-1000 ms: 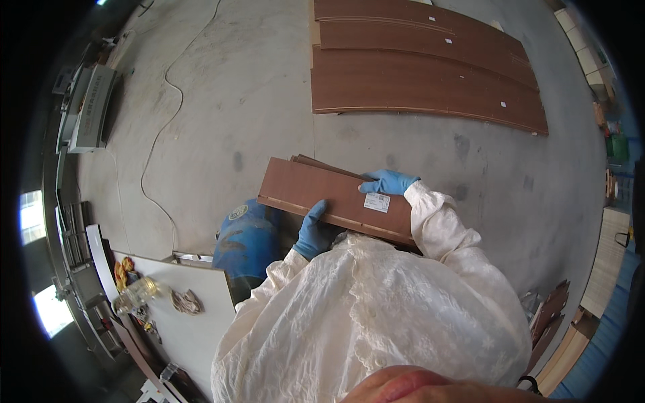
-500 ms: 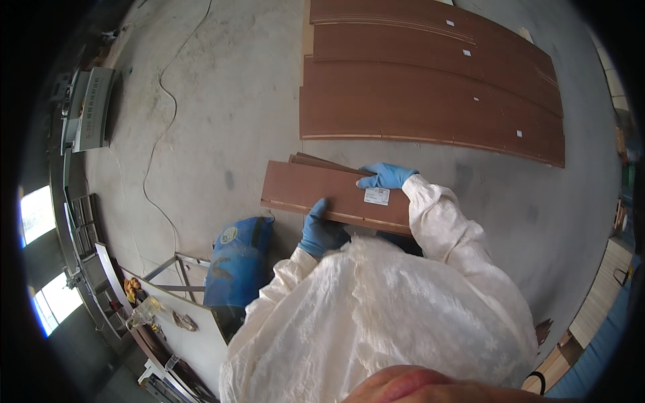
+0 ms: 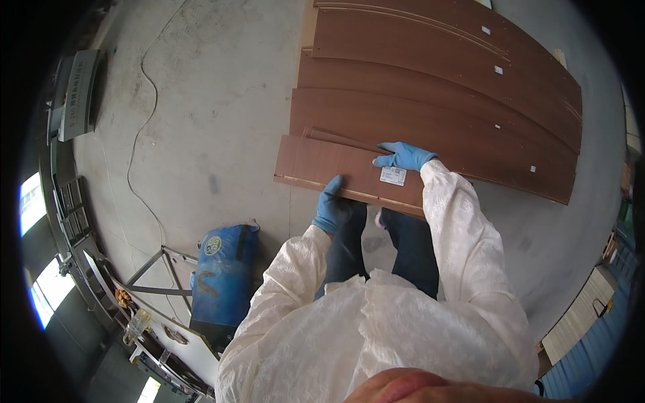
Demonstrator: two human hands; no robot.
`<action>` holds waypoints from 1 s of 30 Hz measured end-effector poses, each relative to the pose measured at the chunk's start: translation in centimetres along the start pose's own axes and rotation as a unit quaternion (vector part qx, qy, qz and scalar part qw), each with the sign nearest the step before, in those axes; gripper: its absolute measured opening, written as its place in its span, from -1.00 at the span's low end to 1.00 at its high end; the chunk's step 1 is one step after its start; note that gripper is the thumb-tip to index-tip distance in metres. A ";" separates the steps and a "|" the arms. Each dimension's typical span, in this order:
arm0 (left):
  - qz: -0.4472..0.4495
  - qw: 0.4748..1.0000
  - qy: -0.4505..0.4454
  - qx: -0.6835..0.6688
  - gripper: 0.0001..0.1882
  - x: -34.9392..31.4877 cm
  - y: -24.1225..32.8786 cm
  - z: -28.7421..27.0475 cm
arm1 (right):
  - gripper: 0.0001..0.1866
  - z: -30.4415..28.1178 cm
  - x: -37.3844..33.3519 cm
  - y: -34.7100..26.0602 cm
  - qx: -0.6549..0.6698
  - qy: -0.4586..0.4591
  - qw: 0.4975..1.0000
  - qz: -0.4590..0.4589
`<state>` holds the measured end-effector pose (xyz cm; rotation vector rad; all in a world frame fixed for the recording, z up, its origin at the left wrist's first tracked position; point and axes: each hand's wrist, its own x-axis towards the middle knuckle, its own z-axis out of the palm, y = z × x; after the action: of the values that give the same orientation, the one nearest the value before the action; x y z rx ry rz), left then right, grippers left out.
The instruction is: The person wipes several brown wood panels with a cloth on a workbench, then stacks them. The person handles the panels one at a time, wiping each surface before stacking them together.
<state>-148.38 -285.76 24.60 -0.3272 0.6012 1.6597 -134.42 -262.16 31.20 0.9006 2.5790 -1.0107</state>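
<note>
Both my hands, in blue gloves, carry a short stack of reddish-brown wooden boards (image 3: 322, 158) in front of my body. My left hand (image 3: 330, 207) grips the near long edge, its thumb lying on the top face. My right hand (image 3: 406, 157) is closed over the far edge towards the right end. A white label (image 3: 393, 175) is stuck on the top board beside my right hand. A second board (image 3: 336, 138) sticks out slightly askew behind the top one. The fingers under the boards are hidden.
Large brown panels (image 3: 416, 127) with small white labels lie overlapping on the concrete floor (image 3: 215, 134) ahead. At the left are a blue sack (image 3: 225, 275), a metal frame (image 3: 161, 291), a loose cable (image 3: 144, 124) and a grey machine (image 3: 80, 94). Pale boards (image 3: 581, 316) stand at the lower right.
I have moved closer to the floor panels, and the held boards now overlap their near edge in view. My legs have come into sight. Both hands keep their grip.
</note>
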 end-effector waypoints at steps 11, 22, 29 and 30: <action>-0.033 0.999 -0.043 -0.008 -0.40 -2.0 1.7 1.8 | -0.04 -2.0 -2.8 -3.1 0.106 -0.026 0.993 0.050; -0.061 0.994 -0.088 -0.016 -0.51 -6.2 3.2 3.2 | -0.04 -5.5 -5.1 -7.9 0.004 -0.038 0.999 0.024; -0.071 0.987 -0.140 -0.024 -0.61 -5.2 3.4 1.7 | -0.03 -7.4 -5.1 -9.5 -0.050 -0.094 0.994 0.014; -0.044 0.995 -0.089 0.008 -0.60 -5.0 3.4 1.2 | -0.02 -7.7 -4.8 -9.3 -0.045 -0.124 0.991 0.004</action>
<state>-150.69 -289.52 28.96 -0.1886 0.4595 1.5782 -136.28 -264.52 43.81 0.7130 2.3891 -0.9304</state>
